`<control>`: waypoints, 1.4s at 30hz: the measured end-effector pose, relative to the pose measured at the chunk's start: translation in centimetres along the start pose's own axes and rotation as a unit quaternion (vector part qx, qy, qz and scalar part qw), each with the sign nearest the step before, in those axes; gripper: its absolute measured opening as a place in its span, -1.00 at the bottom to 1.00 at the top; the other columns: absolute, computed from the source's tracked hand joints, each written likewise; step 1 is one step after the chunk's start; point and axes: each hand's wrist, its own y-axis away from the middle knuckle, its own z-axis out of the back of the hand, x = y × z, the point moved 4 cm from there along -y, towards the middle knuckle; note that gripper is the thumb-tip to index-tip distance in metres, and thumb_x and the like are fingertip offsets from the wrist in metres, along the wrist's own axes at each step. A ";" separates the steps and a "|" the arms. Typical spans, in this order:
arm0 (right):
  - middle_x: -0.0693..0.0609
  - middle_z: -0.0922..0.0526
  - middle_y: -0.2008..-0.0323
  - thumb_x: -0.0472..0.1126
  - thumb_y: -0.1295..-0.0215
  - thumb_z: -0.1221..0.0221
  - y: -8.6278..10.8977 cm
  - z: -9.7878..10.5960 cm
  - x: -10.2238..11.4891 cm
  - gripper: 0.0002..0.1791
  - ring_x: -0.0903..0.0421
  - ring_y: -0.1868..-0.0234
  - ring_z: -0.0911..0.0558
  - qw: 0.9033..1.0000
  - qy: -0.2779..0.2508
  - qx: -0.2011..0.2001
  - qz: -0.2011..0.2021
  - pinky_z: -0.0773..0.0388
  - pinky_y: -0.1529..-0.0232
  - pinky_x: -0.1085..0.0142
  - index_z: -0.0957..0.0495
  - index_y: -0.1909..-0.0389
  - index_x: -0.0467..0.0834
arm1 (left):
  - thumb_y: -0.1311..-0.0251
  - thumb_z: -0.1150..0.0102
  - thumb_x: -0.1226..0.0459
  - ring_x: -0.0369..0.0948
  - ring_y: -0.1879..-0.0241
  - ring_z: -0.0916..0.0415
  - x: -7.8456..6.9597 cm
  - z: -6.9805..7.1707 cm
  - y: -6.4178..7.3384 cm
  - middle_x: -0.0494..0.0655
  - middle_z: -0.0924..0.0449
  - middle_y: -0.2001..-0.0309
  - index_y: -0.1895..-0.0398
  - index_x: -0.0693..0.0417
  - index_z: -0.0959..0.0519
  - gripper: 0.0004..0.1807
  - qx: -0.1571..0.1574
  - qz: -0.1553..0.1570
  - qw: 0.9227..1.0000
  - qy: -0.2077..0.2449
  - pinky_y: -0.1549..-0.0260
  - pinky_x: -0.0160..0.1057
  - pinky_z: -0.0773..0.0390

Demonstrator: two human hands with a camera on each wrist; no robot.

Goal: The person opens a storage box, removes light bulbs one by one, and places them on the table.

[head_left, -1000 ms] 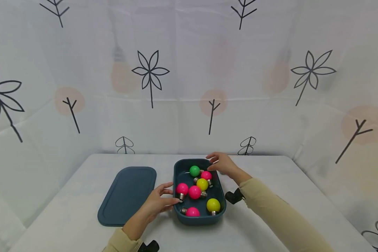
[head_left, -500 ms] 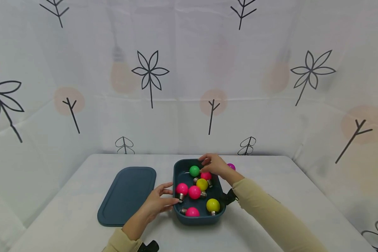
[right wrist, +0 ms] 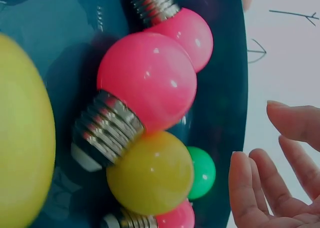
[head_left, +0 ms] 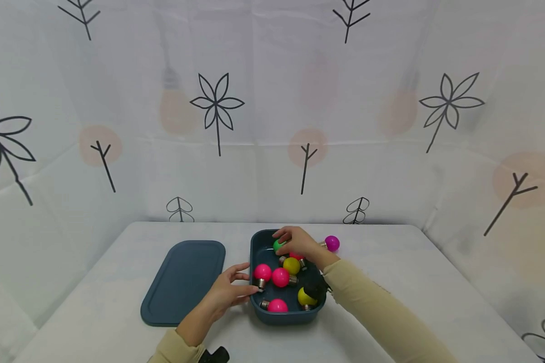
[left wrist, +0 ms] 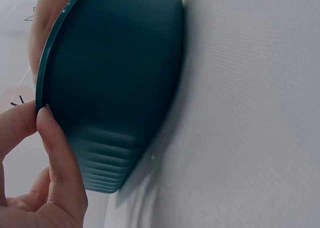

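Left sleeve (head_left: pixel 174 345), left wrist camera (head_left: pixel 214 354) and right sleeve (head_left: pixel 381 307) cut off at bottom edge. Left hand (head_left: pixel 229 286) pinches left rim of dark blue bin (head_left: pixel 285 318), thumb and finger on either side; hand cut off in left wrist view. Near pink bulb (head_left: pixel 278 305) in bin, bottom hidden by near wall. Near yellow bulb (head_left: pixel 303 297) partly covered by right wrist camera (head_left: pixel 315 286). Left pink bulb (head_left: pixel 262 272) and centre pink bulb (head_left: pixel 280 277) mid-bin, clear to see. Lid (head_left: pixel 186 282) flat on table (head_left: pixel 359 322), left of bin. Farther in, middle yellow bulb (head_left: pixel 291 265), then far pink bulb (head_left: pixel 295 255), mostly under right hand (head_left: pixel 298 242). That hand is over bin's far end, fingers apart, loosely bent, holding nothing; green bulb (head_left: pixel 278 245) partly hidden by them, can't tell if touching. Purple bulb (head_left: pixel 332 243) on table right of bin, base partly behind wrist. Printed cloth (head_left: pixel 272 101) at back, some drawings cut off
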 end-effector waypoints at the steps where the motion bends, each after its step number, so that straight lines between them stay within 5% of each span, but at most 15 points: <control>1: -0.21 -0.55 0.09 -0.38 -0.07 -0.29 0.0 -0.2 0.1 -0.56 0.01 0.17 -0.54 1.000 0.000 0.002 -0.001 -0.54 0.10 0.17 -0.51 -0.02 -0.25 | 0.03 -0.37 0.40 -0.21 0.44 -0.51 0.0 0.0 0.0 0.11 -0.34 0.06 -0.31 0.17 -0.25 -0.22 0.001 0.000 1.000 0.000 0.37 -0.27 -0.60; 12: -0.19 -0.56 0.12 -0.37 -0.01 -0.34 -0.1 -1.8 0.2 -0.58 0.06 0.31 -0.56 0.999 0.027 0.033 0.011 -0.57 0.23 0.22 -0.55 0.04 -0.22 | 0.05 -0.39 0.40 -0.22 0.45 -0.51 0.0 0.0 0.0 0.10 -0.35 0.07 -0.31 0.17 -0.25 -0.20 0.004 -0.003 1.000 0.007 0.37 -0.28 -0.60; 22: -0.10 -0.58 0.19 -0.36 -0.01 -0.34 -0.4 -3.0 -0.2 -0.60 0.03 0.15 -0.50 0.997 0.038 0.072 0.017 -0.47 0.08 0.09 -0.57 0.06 -0.22 | 0.03 -0.37 0.40 -0.22 0.45 -0.51 0.0 0.1 0.1 0.10 -0.34 0.05 -0.32 0.17 -0.24 -0.20 0.007 -0.002 1.000 0.007 0.37 -0.27 -0.60; 30: -0.02 -0.58 0.20 -0.36 -0.04 -0.32 -0.3 -3.9 -0.5 -0.65 0.05 0.14 -0.51 0.992 0.039 0.119 0.022 -0.53 0.11 0.18 -0.59 0.10 -0.19 | 0.05 -0.39 0.39 -0.22 0.45 -0.51 0.0 0.1 -0.1 0.09 -0.35 0.06 -0.32 0.16 -0.24 -0.19 0.010 -0.002 1.000 0.010 0.37 -0.27 -0.60; 42: 0.02 -0.53 0.12 -0.33 -0.02 -0.35 0.6 -5.1 -0.7 -0.61 -0.01 0.06 -0.45 0.986 0.060 0.155 -0.018 -0.55 0.15 0.10 -0.59 0.06 -0.11 | 0.05 -0.39 0.39 -0.22 0.43 -0.51 -0.1 0.1 0.1 0.08 -0.36 0.07 -0.32 0.16 -0.25 -0.19 0.007 0.003 1.000 0.007 0.37 -0.27 -0.60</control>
